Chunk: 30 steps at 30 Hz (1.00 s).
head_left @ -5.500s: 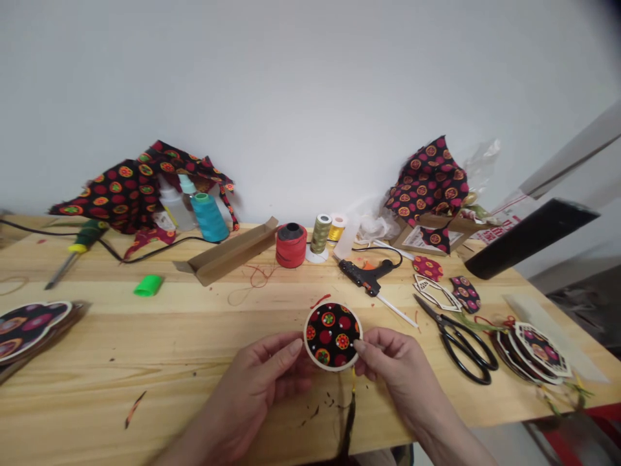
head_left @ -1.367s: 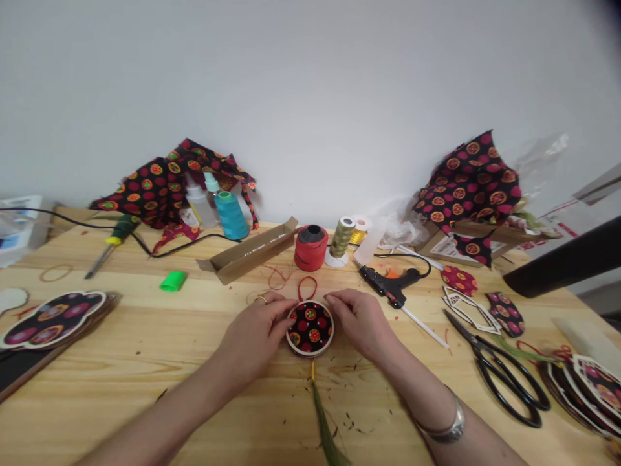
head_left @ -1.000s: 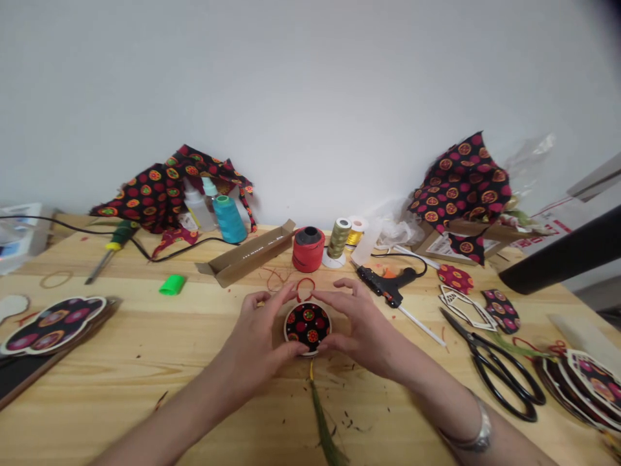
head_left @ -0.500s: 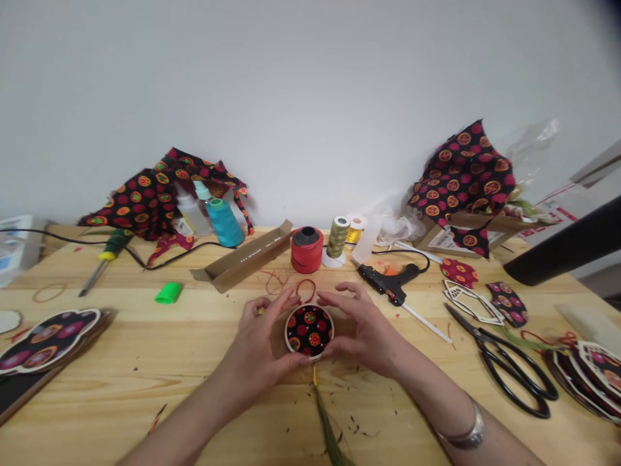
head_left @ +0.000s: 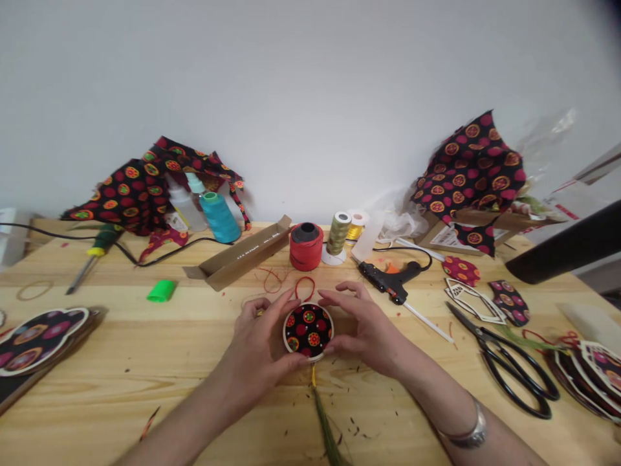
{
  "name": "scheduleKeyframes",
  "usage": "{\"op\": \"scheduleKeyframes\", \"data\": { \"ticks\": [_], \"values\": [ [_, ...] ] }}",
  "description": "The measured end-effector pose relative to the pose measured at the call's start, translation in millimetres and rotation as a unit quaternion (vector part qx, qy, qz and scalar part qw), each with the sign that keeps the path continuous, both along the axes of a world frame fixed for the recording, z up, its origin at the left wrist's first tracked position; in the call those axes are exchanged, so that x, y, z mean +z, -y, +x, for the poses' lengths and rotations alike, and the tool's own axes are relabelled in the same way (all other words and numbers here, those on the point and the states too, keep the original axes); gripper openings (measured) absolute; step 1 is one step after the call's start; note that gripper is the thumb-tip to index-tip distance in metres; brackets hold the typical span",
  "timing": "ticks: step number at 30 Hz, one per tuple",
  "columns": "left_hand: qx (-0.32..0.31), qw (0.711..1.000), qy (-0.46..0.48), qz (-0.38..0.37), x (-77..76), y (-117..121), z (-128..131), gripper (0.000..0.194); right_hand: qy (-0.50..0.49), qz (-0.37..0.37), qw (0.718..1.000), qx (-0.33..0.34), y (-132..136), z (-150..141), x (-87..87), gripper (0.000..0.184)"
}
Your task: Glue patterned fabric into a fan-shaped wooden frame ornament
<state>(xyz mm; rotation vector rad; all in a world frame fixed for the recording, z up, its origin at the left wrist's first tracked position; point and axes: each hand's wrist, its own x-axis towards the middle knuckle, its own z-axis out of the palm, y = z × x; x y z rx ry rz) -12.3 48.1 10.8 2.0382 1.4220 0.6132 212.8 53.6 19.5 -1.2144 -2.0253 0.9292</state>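
Observation:
Between my two hands lies a round ornament [head_left: 309, 331] with dark flower-print fabric inside a pale rim. My left hand [head_left: 259, 340] curves round its left side, thumb at the lower edge and fingers at the upper left. On the other side, my right hand [head_left: 363, 330] grips the rim the same way, its thumb at the lower right. A red cord loop [head_left: 305, 281] stands out from the top. From the bottom hangs a green tassel [head_left: 326, 421] with a yellow binding, lying on the wooden table [head_left: 194, 362]. The ornament's underside is hidden.
Behind my hands stand a red thread spool [head_left: 306, 247] and an open cardboard box [head_left: 247, 254]. A glue gun [head_left: 392, 281] and black scissors [head_left: 504, 362] lie to the right. At left are a screwdriver [head_left: 94, 255], a green plastic piece [head_left: 161, 290] and fabric-covered shapes [head_left: 43, 340].
My view has shifted slightly, so things at the left edge appear farther left. Both hands keep nearly the same hold on the round ornament.

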Motion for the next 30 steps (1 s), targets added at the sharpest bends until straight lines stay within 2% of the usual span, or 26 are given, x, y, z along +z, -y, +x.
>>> {"op": "scheduleKeyframes", "data": {
  "ticks": [10, 17, 25, 30],
  "values": [
    [0.014, 1.0, 0.002, -0.003, -10.8, 1.6, -1.2, 0.082, 0.015, 0.005, 1.0, 0.014, 0.3, -1.9, 1.5, 0.061],
    [0.021, 0.999, -0.016, -0.045, -3.8, -0.3, 0.6, 0.081, 0.004, -0.021, 1.0, 0.009, -0.2, -3.3, 2.3, 0.056],
    [0.031, 0.999, -0.002, 0.014, -21.7, 2.2, -4.1, 0.078, -0.004, -0.028, 1.0, 0.006, 1.0, -6.3, 10.3, 0.049],
    [0.03, 1.0, -0.004, 0.008, -14.9, 1.7, -1.7, 0.077, -0.005, -0.035, 0.999, 0.009, 2.3, -6.5, 13.8, 0.051]
  ]
}}
